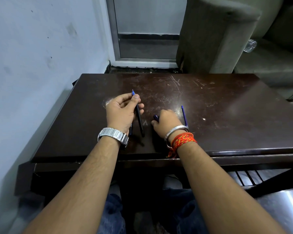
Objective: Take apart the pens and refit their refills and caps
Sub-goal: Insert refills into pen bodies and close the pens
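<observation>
Head view: left hand (pixel 121 112) is pinching an uncapped pen (pixel 139 117); right hand (pixel 166 121) is closing on a cap (pixel 156 117) on the table (pixel 227 115). Loose refill (pixel 184 116) lying right; refitting looks unfinished.

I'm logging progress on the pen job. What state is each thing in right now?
left hand: closed on the black pen, lifted off the table
black pen: held, uncapped, blue tip pointing away
right hand: down on the table, fingers on a dark blue piece
dark blue piece: on the table, mostly hidden
blue refill: lying loose on the table beside the right hand
table: scratched
</observation>
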A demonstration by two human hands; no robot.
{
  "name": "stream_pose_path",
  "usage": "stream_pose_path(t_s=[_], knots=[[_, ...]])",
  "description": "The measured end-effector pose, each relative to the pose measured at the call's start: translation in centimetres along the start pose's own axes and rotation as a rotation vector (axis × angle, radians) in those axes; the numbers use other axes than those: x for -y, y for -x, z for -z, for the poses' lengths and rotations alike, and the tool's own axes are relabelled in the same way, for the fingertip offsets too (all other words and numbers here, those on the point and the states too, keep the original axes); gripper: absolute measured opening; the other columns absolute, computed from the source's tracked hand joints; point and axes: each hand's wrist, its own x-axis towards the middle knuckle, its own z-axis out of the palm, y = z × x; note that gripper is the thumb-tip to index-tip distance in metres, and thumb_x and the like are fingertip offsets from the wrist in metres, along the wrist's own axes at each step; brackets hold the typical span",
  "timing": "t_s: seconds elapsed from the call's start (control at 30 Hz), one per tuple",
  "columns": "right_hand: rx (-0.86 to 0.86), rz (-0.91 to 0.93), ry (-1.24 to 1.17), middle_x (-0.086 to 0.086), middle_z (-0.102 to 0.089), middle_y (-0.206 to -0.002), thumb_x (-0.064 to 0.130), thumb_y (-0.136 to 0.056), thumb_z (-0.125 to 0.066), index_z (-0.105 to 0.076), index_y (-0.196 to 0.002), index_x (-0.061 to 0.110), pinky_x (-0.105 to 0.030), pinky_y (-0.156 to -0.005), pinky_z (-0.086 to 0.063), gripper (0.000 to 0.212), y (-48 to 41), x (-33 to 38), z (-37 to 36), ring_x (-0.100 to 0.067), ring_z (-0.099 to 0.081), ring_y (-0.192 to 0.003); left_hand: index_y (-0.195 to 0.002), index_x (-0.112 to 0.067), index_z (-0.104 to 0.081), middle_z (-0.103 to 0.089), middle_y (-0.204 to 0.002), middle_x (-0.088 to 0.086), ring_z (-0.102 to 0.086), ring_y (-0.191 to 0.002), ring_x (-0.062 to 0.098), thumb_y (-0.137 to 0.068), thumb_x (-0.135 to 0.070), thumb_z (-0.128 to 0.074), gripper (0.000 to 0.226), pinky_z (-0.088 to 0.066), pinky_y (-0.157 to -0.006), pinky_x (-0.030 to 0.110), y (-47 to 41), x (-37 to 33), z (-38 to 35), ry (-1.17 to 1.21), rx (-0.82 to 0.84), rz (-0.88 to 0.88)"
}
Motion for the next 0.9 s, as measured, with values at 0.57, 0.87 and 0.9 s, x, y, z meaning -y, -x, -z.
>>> stream_pose_path(t_s=[0.57, 0.87, 0.9], knots=[[0.215, 0.355, -0.482, -0.010, -0.074, -0.085, 0.014, -0.096, -0.058, -0.072, -0.094, 0.004, -0.024, -0.066, -0.049, 0.017, 2.1, 0.5, 2.3, -0.012, -0.062, -0.065, -0.100, -0.007, -0.068, -0.075, -0.089, 0.008, -0.075, -0.083, 0.018, -0.096, -0.002, -0.056, 0.014, -0.058, -0.069, 0.024, 0.5, -0.6, -0.3, 0.109, 0.196, 0.121], [0.122, 0.322, -0.440, 0.004, -0.070, -0.065, 0.026, -0.082, -0.077, -0.074, -0.084, 0.012, -0.016, -0.055, -0.052, 0.014, 1.8, 1.0, 1.7, 0.003, -0.061, -0.050, -0.068, -0.021, -0.071, -0.072, -0.061, -0.009, -0.068, -0.059, 0.007, -0.052, -0.027, -0.096, 0.031, -0.060, -0.062, 0.027, -0.3, 0.1, 0.5, -0.212, -0.091, -0.116], [0.138, 0.318, -0.471, 0.004, -0.070, -0.066, 0.025, -0.082, -0.077, -0.074, -0.083, 0.013, -0.017, -0.054, -0.053, 0.012, 1.9, 1.1, 1.7, 0.002, -0.062, -0.050, -0.070, -0.022, -0.068, -0.069, -0.061, -0.011, -0.064, -0.059, 0.005, -0.047, -0.036, -0.096, 0.039, -0.059, -0.061, 0.025, -0.4, 0.2, 0.5, -0.246, -0.111, -0.122]])
